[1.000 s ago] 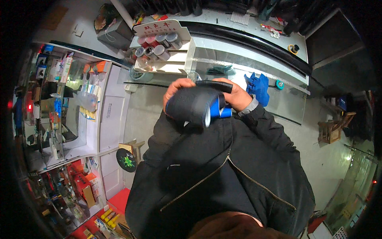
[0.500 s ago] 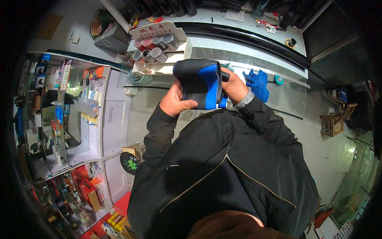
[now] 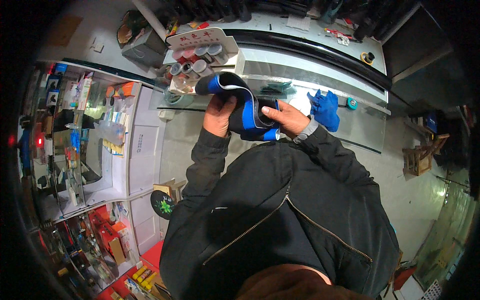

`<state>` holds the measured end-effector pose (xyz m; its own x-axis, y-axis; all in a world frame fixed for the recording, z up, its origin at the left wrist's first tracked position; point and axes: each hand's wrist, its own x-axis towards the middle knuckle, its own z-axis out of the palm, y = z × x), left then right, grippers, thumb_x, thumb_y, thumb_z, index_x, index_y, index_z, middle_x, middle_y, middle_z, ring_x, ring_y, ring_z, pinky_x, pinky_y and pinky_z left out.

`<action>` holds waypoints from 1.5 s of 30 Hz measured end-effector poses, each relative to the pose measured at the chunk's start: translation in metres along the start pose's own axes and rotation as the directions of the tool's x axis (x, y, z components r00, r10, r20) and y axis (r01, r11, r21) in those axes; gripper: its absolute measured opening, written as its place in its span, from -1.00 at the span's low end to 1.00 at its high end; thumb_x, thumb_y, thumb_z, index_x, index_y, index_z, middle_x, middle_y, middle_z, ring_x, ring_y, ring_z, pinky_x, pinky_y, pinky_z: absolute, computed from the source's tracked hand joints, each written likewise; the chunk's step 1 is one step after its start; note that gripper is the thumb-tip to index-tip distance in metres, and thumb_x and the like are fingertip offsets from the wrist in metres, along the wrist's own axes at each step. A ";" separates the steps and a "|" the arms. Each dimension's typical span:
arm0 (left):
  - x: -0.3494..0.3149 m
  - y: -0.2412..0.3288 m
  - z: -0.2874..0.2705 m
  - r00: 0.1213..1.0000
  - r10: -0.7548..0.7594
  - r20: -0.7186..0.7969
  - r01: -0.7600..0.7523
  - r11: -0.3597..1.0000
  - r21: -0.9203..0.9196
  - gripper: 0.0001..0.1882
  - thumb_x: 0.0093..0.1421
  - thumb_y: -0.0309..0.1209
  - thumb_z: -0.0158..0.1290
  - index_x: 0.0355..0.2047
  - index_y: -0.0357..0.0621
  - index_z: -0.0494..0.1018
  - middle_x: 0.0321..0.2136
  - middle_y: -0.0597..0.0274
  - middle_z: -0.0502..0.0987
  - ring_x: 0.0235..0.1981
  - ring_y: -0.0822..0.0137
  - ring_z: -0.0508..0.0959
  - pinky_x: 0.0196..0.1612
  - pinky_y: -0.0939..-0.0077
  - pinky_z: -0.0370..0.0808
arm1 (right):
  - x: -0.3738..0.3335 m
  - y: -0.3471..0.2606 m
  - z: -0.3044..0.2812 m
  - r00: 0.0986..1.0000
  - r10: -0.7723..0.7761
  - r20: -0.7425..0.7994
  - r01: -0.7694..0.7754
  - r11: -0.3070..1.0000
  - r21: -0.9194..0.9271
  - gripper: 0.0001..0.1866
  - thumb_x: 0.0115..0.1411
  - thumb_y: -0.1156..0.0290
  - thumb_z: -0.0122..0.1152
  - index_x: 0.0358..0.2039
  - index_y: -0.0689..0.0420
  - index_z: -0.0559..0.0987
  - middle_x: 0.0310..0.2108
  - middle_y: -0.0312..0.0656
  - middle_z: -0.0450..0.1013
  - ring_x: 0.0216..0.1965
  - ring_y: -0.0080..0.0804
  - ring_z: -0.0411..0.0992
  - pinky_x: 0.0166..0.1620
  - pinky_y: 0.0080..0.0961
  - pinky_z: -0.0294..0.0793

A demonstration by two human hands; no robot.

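Head view showed our left hand point(image 3: 218, 116) and right hand point(image 3: 286, 118) both gripping a black-and-blue padded sleeve point(image 3: 245, 107). We held it curled above the glass counter point(image 3: 360, 125), apparently so its inner side faced us.

Two hands, left point(image 3: 218, 116) and right point(image 3: 286, 118), one black-and-blue sheet point(image 3: 245, 107), one blue cloth point(image 3: 325, 109), one tape roll point(image 3: 352, 103), one stool point(image 3: 418, 160).

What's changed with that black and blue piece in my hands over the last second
The black and blue padded sleeve went from a bundle held near the chest to being lifted toward the glass counter and opened out, one end now curling up to the left. The left hand and right hand kept hold throughout. The blue cloth stayed put.
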<state>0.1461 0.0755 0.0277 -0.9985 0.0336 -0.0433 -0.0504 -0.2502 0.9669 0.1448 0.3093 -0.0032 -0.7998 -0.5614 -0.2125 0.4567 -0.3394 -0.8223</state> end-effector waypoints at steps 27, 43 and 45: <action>-0.005 -0.020 -0.016 0.924 -0.177 0.340 -0.072 0.791 0.607 -0.54 0.19 -0.48 0.23 0.12 -0.18 0.51 -0.05 0.17 0.64 -0.02 0.33 0.59 0.13 0.32 0.52 | -0.003 0.007 0.002 0.962 -0.211 -0.172 0.190 0.973 -0.131 -0.47 0.46 0.16 0.19 0.29 0.22 0.42 0.07 -0.28 0.50 0.09 -0.51 0.41 0.19 -0.49 0.41; -0.005 -0.035 -0.026 0.995 -0.071 0.076 0.057 0.983 0.175 -0.58 0.31 -0.49 0.22 0.17 -0.18 0.49 0.05 0.17 0.60 0.02 0.29 0.58 0.13 0.35 0.52 | -0.009 -0.014 0.000 0.963 -0.267 -0.040 0.258 0.953 -0.157 -0.26 0.35 0.21 0.29 0.44 0.18 0.27 0.34 -0.13 0.32 0.35 -0.32 0.24 0.40 -0.36 0.13; -0.005 -0.038 -0.025 0.983 -0.161 0.084 0.166 0.984 -0.058 -0.59 0.33 -0.47 0.22 0.17 -0.18 0.48 0.05 0.17 0.60 0.02 0.29 0.59 0.13 0.32 0.54 | -0.011 -0.018 0.001 0.947 -0.322 0.014 0.321 0.938 -0.128 -0.20 0.30 0.27 0.30 0.47 0.20 0.21 0.39 -0.09 0.26 0.41 -0.29 0.19 0.43 -0.35 0.08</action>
<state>0.1521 0.0603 -0.0153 -0.9719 0.1550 -0.1772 -0.2169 -0.2966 0.9300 0.1453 0.3204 0.0148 -0.8989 -0.4324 0.0710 0.1217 -0.4021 -0.9075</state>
